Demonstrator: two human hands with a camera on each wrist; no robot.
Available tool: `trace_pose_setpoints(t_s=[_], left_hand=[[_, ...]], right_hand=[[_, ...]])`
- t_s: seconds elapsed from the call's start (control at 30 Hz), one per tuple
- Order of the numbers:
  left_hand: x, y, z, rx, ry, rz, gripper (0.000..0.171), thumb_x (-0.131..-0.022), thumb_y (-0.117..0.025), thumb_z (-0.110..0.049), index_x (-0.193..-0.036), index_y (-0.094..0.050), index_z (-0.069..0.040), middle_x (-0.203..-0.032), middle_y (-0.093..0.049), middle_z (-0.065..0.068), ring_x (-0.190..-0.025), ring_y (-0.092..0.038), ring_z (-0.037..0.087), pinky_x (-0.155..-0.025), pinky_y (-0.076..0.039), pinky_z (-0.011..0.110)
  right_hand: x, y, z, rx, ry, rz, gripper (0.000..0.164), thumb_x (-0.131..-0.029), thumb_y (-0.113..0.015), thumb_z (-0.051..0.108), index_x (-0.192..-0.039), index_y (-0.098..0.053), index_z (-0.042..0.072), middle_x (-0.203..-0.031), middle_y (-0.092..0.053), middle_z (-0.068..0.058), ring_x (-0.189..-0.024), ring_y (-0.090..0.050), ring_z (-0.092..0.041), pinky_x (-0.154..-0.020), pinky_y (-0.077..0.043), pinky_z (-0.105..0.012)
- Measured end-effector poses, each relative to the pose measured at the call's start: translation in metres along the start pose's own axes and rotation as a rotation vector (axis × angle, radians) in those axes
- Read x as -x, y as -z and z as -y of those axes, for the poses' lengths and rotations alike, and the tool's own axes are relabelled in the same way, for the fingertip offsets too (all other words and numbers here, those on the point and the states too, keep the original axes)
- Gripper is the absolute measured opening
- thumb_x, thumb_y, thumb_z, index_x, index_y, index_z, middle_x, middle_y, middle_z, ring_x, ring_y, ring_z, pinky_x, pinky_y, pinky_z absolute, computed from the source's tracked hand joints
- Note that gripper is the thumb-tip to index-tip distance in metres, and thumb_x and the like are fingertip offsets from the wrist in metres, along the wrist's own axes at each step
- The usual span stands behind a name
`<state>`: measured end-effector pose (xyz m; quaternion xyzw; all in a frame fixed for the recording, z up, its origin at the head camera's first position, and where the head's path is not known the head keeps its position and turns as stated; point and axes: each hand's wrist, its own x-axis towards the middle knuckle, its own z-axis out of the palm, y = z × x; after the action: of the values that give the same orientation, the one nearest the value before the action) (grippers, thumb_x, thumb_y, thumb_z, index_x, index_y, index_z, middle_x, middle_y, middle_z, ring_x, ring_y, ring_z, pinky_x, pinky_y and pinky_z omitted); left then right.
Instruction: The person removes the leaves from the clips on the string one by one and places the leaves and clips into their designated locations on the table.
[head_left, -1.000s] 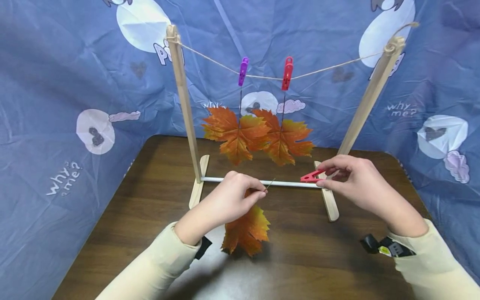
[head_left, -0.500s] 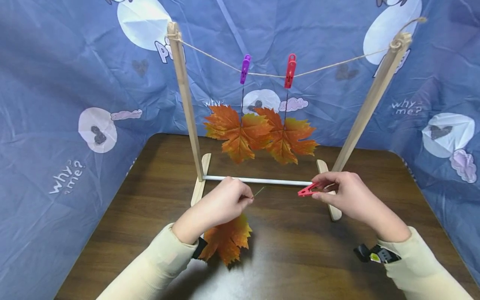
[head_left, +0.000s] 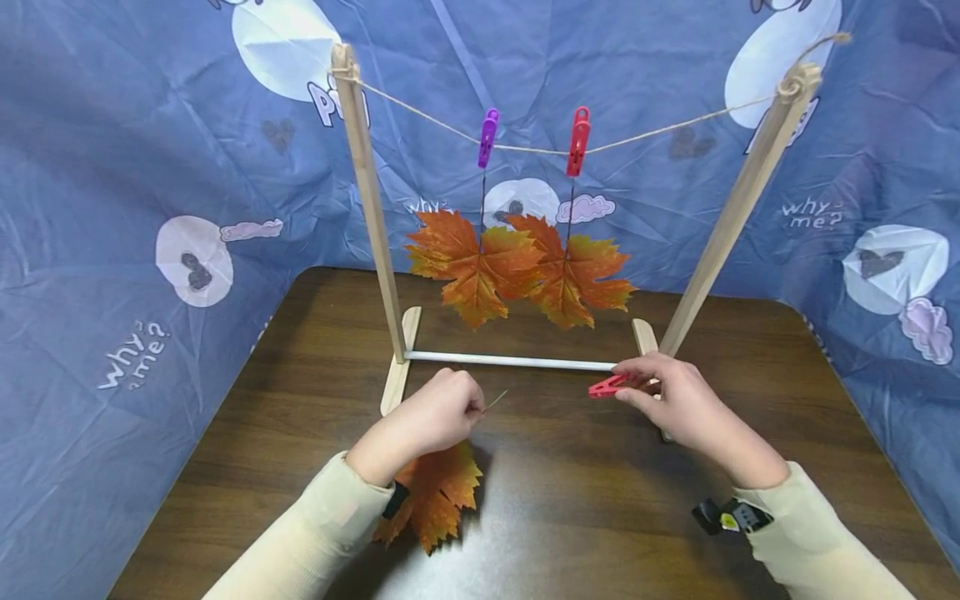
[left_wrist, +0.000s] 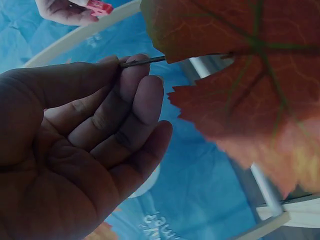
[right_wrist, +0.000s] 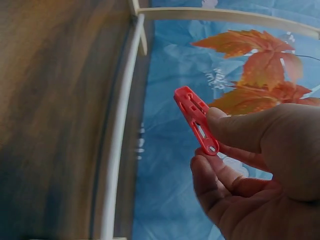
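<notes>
My left hand (head_left: 437,410) pinches the thin stem of an orange maple leaf (head_left: 441,492) between thumb and forefinger; the leaf hangs below the hand over the table. In the left wrist view the stem (left_wrist: 145,61) runs from the fingertips to the leaf's underside. My right hand (head_left: 678,408) holds a red clothespin (head_left: 606,387) by thumb and fingers, near the stand's right foot. In the right wrist view this clothespin (right_wrist: 196,120) points up and left. Two more maple leaves hang from the twine (head_left: 525,150), one under a purple clothespin (head_left: 488,138), the other under a red one.
A wooden post (head_left: 369,200) rises at the left and another post (head_left: 738,212) at the right, with the twine sagging between them. A white rod (head_left: 510,361) joins their feet low over the brown table (head_left: 570,517). Blue printed cloth (head_left: 637,50) hangs behind and at the sides.
My left hand has moved left and toward me, carrying the leaf. The right hand has come down and slightly left with the red clothespin. The hanging leaves keep their places.
</notes>
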<state>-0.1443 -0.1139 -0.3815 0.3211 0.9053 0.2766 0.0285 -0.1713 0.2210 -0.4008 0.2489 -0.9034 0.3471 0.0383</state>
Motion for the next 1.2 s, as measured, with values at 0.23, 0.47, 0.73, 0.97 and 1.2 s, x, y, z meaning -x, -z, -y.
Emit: trace_pose_setpoints(t_s=[0.23,0.47,0.73,0.97,1.2], left_hand=[[0.0,-0.013,0.015,-0.01,0.073,0.019,0.042,-0.074,-0.065,0.012,-0.049,-0.047,-0.017,-0.05,-0.029,-0.015,-0.05,-0.028,0.007,-0.049,-0.024,0.022],[0.001,-0.025,0.025,-0.03,0.093,0.016,0.042,-0.072,-0.064,0.011,-0.049,-0.044,-0.018,-0.05,-0.029,-0.014,-0.05,-0.031,0.008,-0.047,-0.027,0.023],[0.0,-0.034,0.032,-0.023,0.13,0.025,0.048,-0.073,-0.062,0.012,-0.049,-0.035,-0.02,-0.05,-0.024,-0.013,-0.049,-0.026,0.008,-0.047,-0.022,0.023],[-0.002,-0.041,0.031,-0.012,0.19,0.027,0.05,-0.073,-0.059,0.013,-0.049,-0.03,-0.02,-0.049,-0.019,-0.013,-0.047,-0.021,0.007,-0.045,-0.019,0.023],[-0.006,-0.047,0.033,-0.037,0.253,0.042,0.05,-0.075,-0.06,0.012,-0.047,-0.034,-0.02,-0.046,-0.024,-0.012,-0.045,-0.027,0.009,-0.045,-0.023,0.024]], right_hand=[[0.0,-0.014,-0.011,-0.02,-0.035,0.019,0.023,-0.081,-0.084,0.0,-0.102,-0.075,-0.002,-0.083,-0.072,0.002,-0.073,-0.067,-0.012,-0.064,-0.054,-0.027],[-0.001,-0.024,-0.019,-0.029,-0.103,0.055,0.021,-0.079,-0.085,0.002,-0.097,-0.075,0.001,-0.079,-0.069,0.003,-0.071,-0.064,-0.011,-0.063,-0.053,-0.026],[-0.002,-0.033,-0.026,0.008,-0.117,0.117,0.02,-0.078,-0.088,0.01,-0.091,-0.074,0.003,-0.075,-0.065,0.005,-0.069,-0.061,-0.012,-0.062,-0.051,-0.029],[-0.003,-0.039,-0.035,0.051,-0.079,0.129,0.023,-0.08,-0.085,0.008,-0.099,-0.076,0.0,-0.076,-0.065,0.005,-0.069,-0.06,-0.011,-0.061,-0.051,-0.029],[-0.003,-0.04,-0.042,0.086,-0.075,0.129,0.017,-0.082,-0.084,0.009,-0.096,-0.078,0.002,-0.076,-0.067,0.005,-0.067,-0.059,-0.009,-0.059,-0.05,-0.029]])
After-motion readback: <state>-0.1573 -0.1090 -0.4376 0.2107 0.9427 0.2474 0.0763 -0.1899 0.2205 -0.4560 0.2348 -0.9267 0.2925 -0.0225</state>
